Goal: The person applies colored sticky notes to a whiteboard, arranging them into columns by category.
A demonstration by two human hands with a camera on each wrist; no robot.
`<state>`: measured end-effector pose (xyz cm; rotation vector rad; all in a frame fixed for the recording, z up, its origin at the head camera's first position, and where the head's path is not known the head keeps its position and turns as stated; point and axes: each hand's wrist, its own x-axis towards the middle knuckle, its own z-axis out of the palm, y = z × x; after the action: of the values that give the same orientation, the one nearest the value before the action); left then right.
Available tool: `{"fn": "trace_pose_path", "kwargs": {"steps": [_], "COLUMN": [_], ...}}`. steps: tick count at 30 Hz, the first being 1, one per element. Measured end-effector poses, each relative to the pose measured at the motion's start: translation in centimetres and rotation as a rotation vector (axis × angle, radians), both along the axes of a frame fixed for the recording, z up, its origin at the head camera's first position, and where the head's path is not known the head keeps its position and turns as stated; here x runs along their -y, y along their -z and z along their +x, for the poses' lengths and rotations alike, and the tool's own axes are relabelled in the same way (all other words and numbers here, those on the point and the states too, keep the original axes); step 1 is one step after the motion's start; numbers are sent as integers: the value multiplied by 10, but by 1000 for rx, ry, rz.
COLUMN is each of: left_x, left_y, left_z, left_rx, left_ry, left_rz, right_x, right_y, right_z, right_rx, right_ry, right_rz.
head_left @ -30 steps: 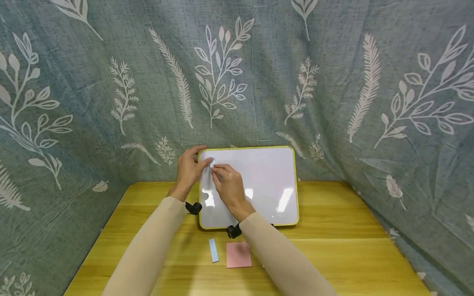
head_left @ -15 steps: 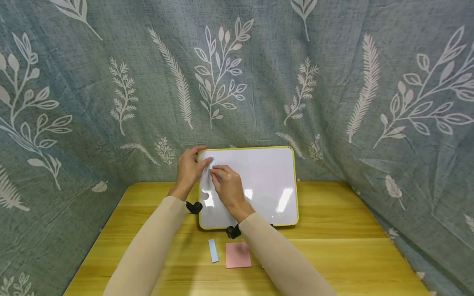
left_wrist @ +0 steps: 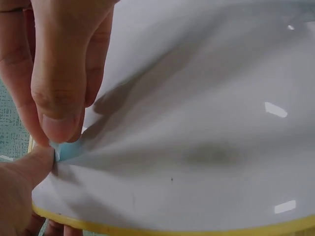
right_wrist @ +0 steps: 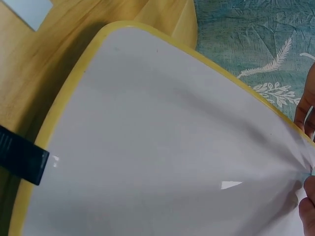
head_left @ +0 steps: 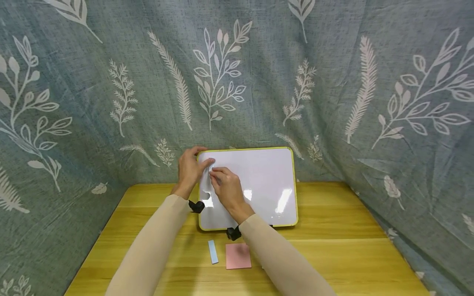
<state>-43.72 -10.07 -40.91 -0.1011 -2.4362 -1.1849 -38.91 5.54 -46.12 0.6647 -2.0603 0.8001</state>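
Observation:
A whiteboard with a yellow rim leans upright on the table. My left hand grips its upper left corner, fingers behind the rim and thumb on the front face. Under that thumb's tip lies the upper end of a narrow light blue sticky note. My right hand pinches the note's lower part between thumb and fingers, close against the board; these fingers hide much of the strip. In the right wrist view only the right fingertips show, at the right edge.
On the wooden table in front of the board lie a narrow light blue sticky-note pad and a square pink pad. A black bracket holds the board's lower edge. Behind hangs a leaf-patterned green curtain.
My right fingertips have slid slightly down along the blue note. The left hand keeps its grip on the board corner, and the head view has tilted up a little.

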Motion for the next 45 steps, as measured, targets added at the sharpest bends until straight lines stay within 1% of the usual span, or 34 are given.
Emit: {"fn": "trace_pose_path", "kwargs": {"steps": [2,7,14,18,21,27,31,34,39,41,45], "left_x": [-2,-5,-6,-4,-2,0,2,4,8,11,16], "left_y": [0,0,-1,-2,0,5,4,5,7,8,12], "left_z": [-1,0,-2,0,2,6,10,14,24,30,40], "left_rx": [4,-26,-16,-26,-33,-62,-62,-52,-28,-18,-21], "left_ry": [-16,-39,-37,-19,-8,19,26,37,56,59,65], "left_rz": [9,41,90,107,94,58,43,30,-9,-32,-93], "right_x": [-1,-4,-9,-9,-10,-15,-17,-20,-24,-26,-30], "right_y": [1,3,7,10,13,19,20,21,24,27,30], "right_z": [1,7,14,19,25,37,44,51,63,67,74], "right_rx": [3,16,27,30,33,31,30,55,122,137,152], "right_ry": [-4,-15,-23,-51,-71,-78,-91,-104,-159,-174,-199], "right_rz": [12,39,85,82,77,71,83,93,115,133,160]}}
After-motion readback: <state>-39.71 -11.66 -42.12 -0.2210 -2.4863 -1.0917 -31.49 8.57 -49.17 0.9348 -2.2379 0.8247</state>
